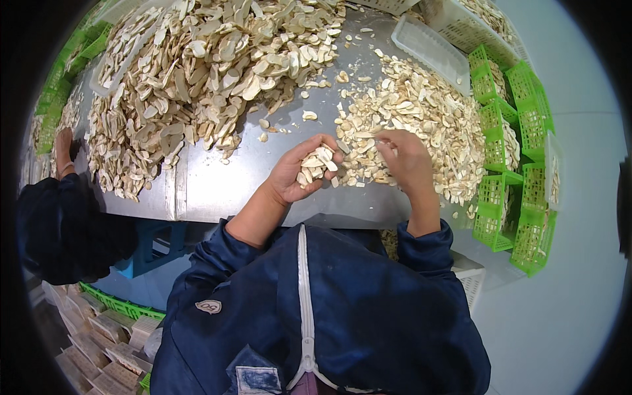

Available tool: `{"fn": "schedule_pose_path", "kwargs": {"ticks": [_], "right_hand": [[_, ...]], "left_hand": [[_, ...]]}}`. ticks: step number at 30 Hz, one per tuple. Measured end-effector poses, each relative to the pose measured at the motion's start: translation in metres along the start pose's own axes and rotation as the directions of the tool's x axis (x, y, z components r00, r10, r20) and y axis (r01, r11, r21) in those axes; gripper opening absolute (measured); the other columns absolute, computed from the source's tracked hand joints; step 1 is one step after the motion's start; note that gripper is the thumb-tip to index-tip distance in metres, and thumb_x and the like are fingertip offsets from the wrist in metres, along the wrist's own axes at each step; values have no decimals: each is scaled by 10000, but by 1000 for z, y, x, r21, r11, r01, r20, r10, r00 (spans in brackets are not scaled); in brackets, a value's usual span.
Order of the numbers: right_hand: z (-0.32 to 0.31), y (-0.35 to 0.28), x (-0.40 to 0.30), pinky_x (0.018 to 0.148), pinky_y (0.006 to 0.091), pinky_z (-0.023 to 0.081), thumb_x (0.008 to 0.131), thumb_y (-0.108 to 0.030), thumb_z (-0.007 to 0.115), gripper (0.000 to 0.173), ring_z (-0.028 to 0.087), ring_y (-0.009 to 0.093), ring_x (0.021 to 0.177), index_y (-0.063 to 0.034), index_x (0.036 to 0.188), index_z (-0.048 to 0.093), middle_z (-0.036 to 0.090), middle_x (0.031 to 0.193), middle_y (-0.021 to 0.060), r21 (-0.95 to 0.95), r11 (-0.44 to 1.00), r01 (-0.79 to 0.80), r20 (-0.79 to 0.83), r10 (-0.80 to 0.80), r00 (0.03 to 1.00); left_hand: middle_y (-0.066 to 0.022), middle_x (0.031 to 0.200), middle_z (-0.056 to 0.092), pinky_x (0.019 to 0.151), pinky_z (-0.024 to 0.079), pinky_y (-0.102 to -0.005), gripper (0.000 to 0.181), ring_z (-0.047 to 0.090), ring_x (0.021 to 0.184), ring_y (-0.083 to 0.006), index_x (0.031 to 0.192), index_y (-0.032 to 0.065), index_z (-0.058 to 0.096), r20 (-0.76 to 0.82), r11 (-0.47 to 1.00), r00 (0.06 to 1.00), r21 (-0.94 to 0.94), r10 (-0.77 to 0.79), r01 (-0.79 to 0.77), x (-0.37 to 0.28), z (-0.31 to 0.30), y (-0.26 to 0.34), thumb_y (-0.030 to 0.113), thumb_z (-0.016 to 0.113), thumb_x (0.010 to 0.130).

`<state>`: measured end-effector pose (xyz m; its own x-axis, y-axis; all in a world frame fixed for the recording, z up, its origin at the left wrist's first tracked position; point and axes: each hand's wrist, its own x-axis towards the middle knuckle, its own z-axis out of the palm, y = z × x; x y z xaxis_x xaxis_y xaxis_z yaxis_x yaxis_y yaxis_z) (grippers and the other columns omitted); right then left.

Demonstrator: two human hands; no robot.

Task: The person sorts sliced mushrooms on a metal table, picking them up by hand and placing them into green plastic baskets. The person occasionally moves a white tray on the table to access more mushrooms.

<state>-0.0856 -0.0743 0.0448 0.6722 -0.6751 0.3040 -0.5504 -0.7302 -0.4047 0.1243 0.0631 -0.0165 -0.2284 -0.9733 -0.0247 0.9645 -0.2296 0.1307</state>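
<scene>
Cupped over the metal table (pixel 217 182), my left hand (pixel 296 170) holds a heap of pale dried slices (pixel 316 165), which look like dried mushroom. My right hand (pixel 407 158) is at the near part of a spread pile of smaller slices (pixel 419 103), its fingers bent and the thumb near the index finger; whether a slice is between them I cannot tell. A much larger heap of bigger slices (pixel 212 64) covers the back left of the table. A few loose slices lie between the two piles.
A clear plastic tray (pixel 432 52) lies at the back right. Green baskets (pixel 493 182) holding slices stand along the right side, near a white crate (pixel 469 281). At the far left is a co-worker's hand (pixel 64 150). Below it stand a blue stool (pixel 153 247) and stacked containers (pixel 108 345).
</scene>
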Motion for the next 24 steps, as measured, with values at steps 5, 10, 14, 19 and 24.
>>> {"fn": "schedule_pose_path", "kwargs": {"ticks": [5,10,14,19,24], "right_hand": [[12,-12,0,816,369,552,873,-207,740,176,671,243,962,-157,1041,740,733,1028,43,-20,998,57,50,-55,997],[7,-6,-1,782,382,560,911,-238,707,190,695,260,879,-151,1077,737,732,1006,72,56,970,-238,-16,240,971],[1,2,-2,727,386,559,923,-240,700,187,691,269,803,-160,1088,733,728,969,72,13,985,-170,-28,170,985],[9,-9,11,691,364,553,918,-237,706,171,692,263,805,-165,1069,741,731,954,54,-177,983,-56,-98,39,994],[4,-27,14,685,353,545,891,-237,739,167,680,257,793,-151,1033,758,721,944,73,230,955,-187,-20,197,980]], "left_hand": [[-180,1088,593,369,506,-206,306,634,812,-250,1176,22,527,5,1000,1000,10,9,-9,1,0,0,297,418,1095],[-183,1086,596,372,516,-208,305,646,815,-252,1181,22,526,0,1000,1000,26,6,-6,0,-4,0,296,424,1094],[-183,1082,600,368,517,-209,304,653,804,-253,1184,23,523,-16,999,1000,42,1,-1,1,-3,-1,296,426,1094],[-186,1076,600,378,526,-211,303,656,807,-255,1180,23,524,-2,1000,1000,15,-2,2,0,0,0,297,429,1093],[-200,1097,611,386,536,-218,339,660,823,-263,1203,13,529,11,1000,1000,16,13,-14,-1,-3,0,316,418,1096]]}}
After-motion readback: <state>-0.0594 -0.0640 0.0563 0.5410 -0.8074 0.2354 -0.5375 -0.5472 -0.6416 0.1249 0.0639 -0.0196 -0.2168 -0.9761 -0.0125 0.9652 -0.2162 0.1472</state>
